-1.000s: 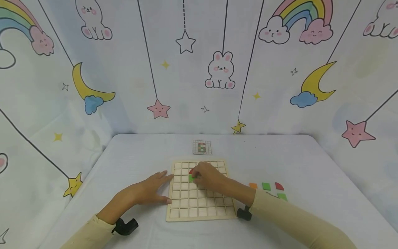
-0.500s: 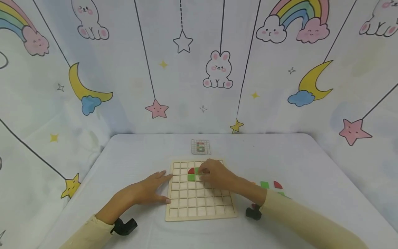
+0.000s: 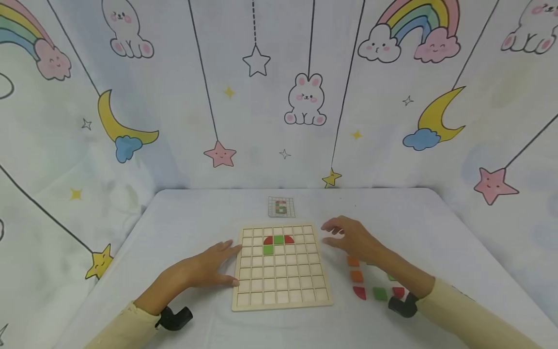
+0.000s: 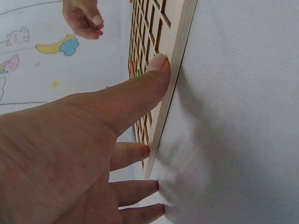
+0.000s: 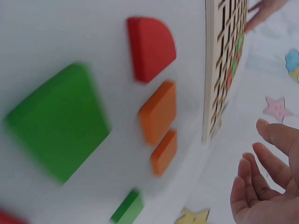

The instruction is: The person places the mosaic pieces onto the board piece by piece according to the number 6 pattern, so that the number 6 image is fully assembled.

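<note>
A light wooden grid board (image 3: 281, 306) lies on the white table. Set in its upper cells are a red quarter-circle piece (image 3: 268, 240), a green square (image 3: 278, 239), a second red quarter-circle (image 3: 288, 239) and, one row lower, another green square (image 3: 268, 249). My left hand (image 3: 209, 265) rests at the board's left edge, its thumb (image 4: 158, 65) on the rim and fingers spread along the side. Off the board's right edge, my right hand (image 3: 355, 238) is in the air with loosely bent fingers, nothing between them, as the right wrist view also shows.
Right of the board lie loose pieces: orange squares (image 3: 356, 276), a green square (image 3: 379, 293) and red quarter-circles (image 3: 359, 293); my right forearm covers some. Behind the board sits a small grid card (image 3: 281, 207) with a coloured figure 6. A patterned cloth (image 3: 261, 106) hangs behind the table.
My right hand has let go of a red quarter-circle in the board's upper row and moved right, off the board. The left hand stays at the board's edge.
</note>
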A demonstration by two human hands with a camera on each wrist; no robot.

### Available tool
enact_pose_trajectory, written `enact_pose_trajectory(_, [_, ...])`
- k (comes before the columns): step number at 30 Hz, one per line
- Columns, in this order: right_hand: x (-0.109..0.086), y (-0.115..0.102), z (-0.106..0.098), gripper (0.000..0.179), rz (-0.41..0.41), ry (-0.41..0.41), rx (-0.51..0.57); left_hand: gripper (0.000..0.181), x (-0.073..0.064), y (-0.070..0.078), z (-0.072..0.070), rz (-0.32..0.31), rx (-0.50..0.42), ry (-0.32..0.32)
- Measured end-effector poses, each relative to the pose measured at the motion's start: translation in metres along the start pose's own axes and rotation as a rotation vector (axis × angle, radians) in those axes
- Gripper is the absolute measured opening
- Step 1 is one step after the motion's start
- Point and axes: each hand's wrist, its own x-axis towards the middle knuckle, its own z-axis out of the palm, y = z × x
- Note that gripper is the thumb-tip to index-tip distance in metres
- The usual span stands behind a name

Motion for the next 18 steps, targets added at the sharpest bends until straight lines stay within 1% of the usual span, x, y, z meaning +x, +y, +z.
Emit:
enact_pose_trajectory(6, [-0.028, 0.028, -0.031, 0.037, 0.027, 0.074, -0.017, 0.097, 0.0, 0.001, 0.0, -0.007, -0.006, 0.003])
enact_pose_trajectory(11, [-0.052, 0.05, -0.048, 0.042, 0.084, 0.112, -0.034, 0.097, 0.0, 0.001, 0.0, -0.005, -0.003, 0.003])
enact_pose_trajectory(15, [-0.066, 0.067, -0.055, 0.046, 0.123, 0.107, -0.042, 0.097, -0.001, 0.001, 0.0, -0.004, -0.003, -0.001])
enact_pose_trajectory(18, [-0.074, 0.078, -0.058, 0.049, 0.157, 0.073, -0.02, 0.097, -0.001, 0.001, 0.001, 0.001, -0.005, -0.002])
